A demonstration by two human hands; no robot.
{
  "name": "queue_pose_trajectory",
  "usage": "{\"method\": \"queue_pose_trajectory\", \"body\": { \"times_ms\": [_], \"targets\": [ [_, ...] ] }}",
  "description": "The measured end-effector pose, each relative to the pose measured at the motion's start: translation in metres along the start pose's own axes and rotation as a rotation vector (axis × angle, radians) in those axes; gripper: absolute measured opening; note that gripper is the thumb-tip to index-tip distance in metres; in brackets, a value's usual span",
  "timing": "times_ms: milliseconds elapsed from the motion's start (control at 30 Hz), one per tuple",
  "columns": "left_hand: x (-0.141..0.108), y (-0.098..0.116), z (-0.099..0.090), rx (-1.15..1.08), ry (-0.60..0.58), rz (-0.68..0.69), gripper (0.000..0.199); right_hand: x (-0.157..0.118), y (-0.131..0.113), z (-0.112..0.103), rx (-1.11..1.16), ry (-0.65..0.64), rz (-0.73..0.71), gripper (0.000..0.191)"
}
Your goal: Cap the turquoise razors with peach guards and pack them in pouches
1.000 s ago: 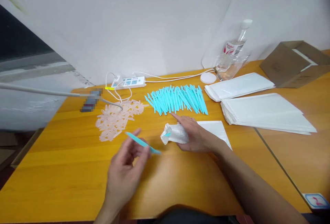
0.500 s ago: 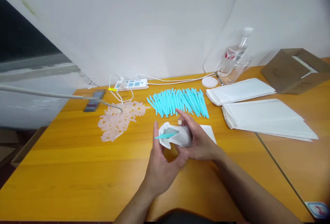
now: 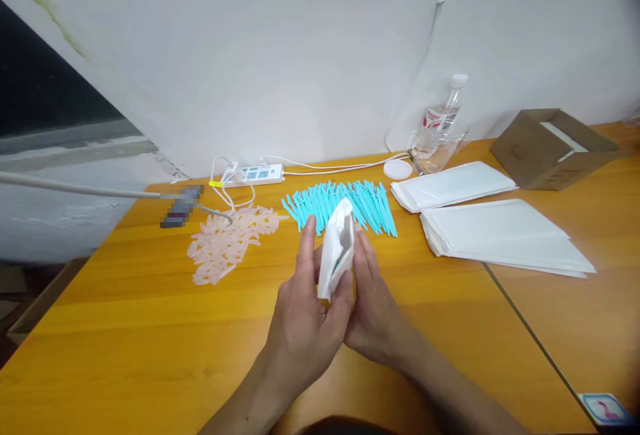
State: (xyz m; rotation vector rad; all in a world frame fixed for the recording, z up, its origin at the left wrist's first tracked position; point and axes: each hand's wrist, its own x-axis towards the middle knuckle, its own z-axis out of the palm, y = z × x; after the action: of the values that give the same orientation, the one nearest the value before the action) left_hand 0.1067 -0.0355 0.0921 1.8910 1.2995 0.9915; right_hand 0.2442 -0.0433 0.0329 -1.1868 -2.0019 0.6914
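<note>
From my remote seat I have the white pouch (image 3: 331, 251) gripped above the surface (image 3: 125, 355) between left hand (image 3: 303, 318) and right hand (image 3: 374, 308), neither clearly nearer, its gaping mouth running lengthwise away from me toward the turquoise sticks (image 3: 369, 205).

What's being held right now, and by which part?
A white, open-mouthed, paper-like pouch, held near its mouth by the left hand; right hand against its right side.
</note>
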Motion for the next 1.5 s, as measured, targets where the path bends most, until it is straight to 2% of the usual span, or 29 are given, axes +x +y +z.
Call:
{"method": "queue_pose_trajectory", "body": {
  "times_ms": [67,133,233,333,400,467,567,600,667,733,800,867,967,1033,1067,1133,1233,1367,1500],
  "targets": [
    [0.001,0.004,0.001,-0.008,0.043,0.028,0.072,-0.002,-0.005,-0.001,-0.064,0.147,0.018,0.109],
    [0.003,0.008,0.000,-0.060,0.086,0.072,0.065,0.002,-0.007,-0.017,-0.176,0.258,0.005,0.095],
    [0.004,0.005,-0.006,-0.175,0.043,0.087,0.070,0.016,0.009,-0.070,-0.402,0.302,-0.007,0.085],
    [0.003,-0.014,-0.011,-0.173,-0.058,0.016,0.079,0.032,0.057,-0.143,-0.655,0.364,0.074,0.074],
    [0.001,-0.031,-0.011,-0.120,-0.101,-0.054,0.078,0.039,0.104,-0.185,-0.781,0.371,0.141,0.063],
    [-0.004,-0.049,-0.009,-0.063,-0.152,-0.110,0.074,0.041,0.157,-0.215,-0.828,0.337,0.160,0.053],
    [-0.012,-0.072,-0.007,0.010,-0.223,-0.110,0.064,0.034,0.231,-0.238,-0.792,0.193,0.233,0.026],
    [-0.015,-0.079,-0.008,0.026,-0.230,-0.103,0.059,0.030,0.249,-0.242,-0.779,0.161,0.247,0.024],
    [-0.019,-0.093,-0.013,0.041,-0.211,-0.111,0.050,0.022,0.271,-0.249,-0.747,0.116,0.233,0.030],
    [-0.017,-0.108,-0.019,0.047,-0.149,-0.170,0.040,0.017,0.266,-0.251,-0.735,0.108,0.267,0.038],
    [-0.005,-0.120,-0.023,0.081,-0.069,-0.251,0.035,0.016,0.236,-0.242,-0.735,0.185,0.308,0.042],
    [0.017,-0.128,-0.022,0.166,-0.002,-0.317,0.033,0.019,0.189,-0.216,-0.669,0.314,0.304,0.041],
    [0.061,-0.132,-0.011,0.353,0.049,-0.376,0.032,0.028,0.117,-0.149,-0.406,0.455,0.236,0.036],
    [0.086,-0.133,-0.001,0.391,0.052,-0.388,0.031,0.033,0.086,-0.098,-0.188,0.405,0.191,0.026],
    [0.095,-0.134,0.003,0.398,0.045,-0.394,0.029,0.036,0.076,-0.074,-0.100,0.328,0.205,0.025],
    [0.104,-0.137,0.010,0.385,0.028,-0.407,0.024,0.042,0.067,-0.036,0.060,0.235,0.271,0.025],
    [0.102,-0.145,0.013,0.311,0.007,-0.442,0.021,0.052,0.067,-0.001,0.262,0.132,0.411,0.026],
    [0.087,-0.152,0.015,0.132,0.008,-0.475,0.026,0.069,0.069,0.018,0.533,0.104,0.612,0.031],
    [0.076,-0.148,0.021,-0.029,0.065,-0.499,0.028,0.084,0.069,0.026,0.580,0.127,0.660,0.037]
  ]
}}
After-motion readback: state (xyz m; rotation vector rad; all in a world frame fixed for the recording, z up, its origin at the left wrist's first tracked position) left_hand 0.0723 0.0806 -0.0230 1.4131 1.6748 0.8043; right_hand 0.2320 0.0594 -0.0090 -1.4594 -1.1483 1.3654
